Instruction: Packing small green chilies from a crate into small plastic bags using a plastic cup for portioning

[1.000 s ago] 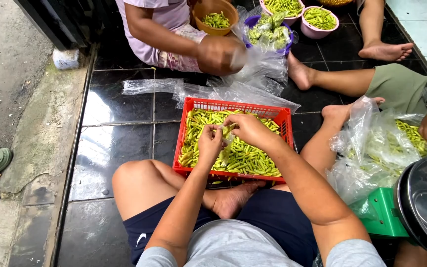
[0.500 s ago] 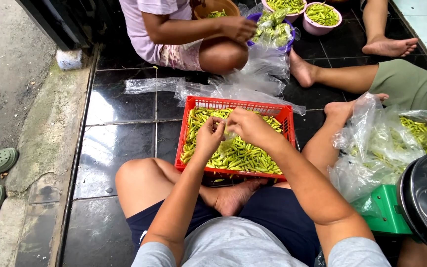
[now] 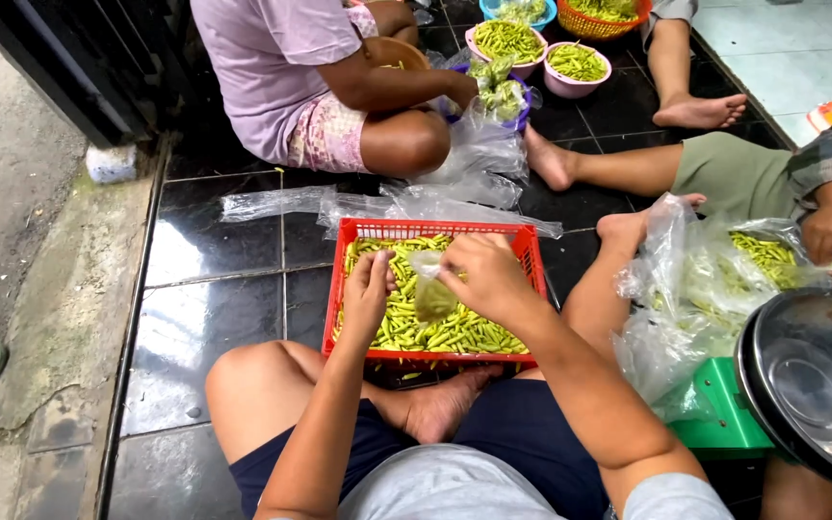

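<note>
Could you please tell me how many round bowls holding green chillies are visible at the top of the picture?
3: two pink bowls side by side, and a blue bowl behind them at the frame's edge. Others may lie outside the frame.

Your left hand (image 3: 368, 294) and right hand (image 3: 485, 279) hover over the red basket (image 3: 532, 252), whose low walls hem the green chillies (image 3: 406, 327). To your left the black tiled floor (image 3: 214, 318) lies open as far as the concrete curb (image 3: 69, 299). Ahead, crumpled clear plastic (image 3: 387, 204) and a seated person's knee (image 3: 406, 144) block the way. To your right, a bare foot (image 3: 633, 226), a plastic bag of chillies (image 3: 715, 279) and a steel bowl (image 3: 811, 385) crowd close.
</note>
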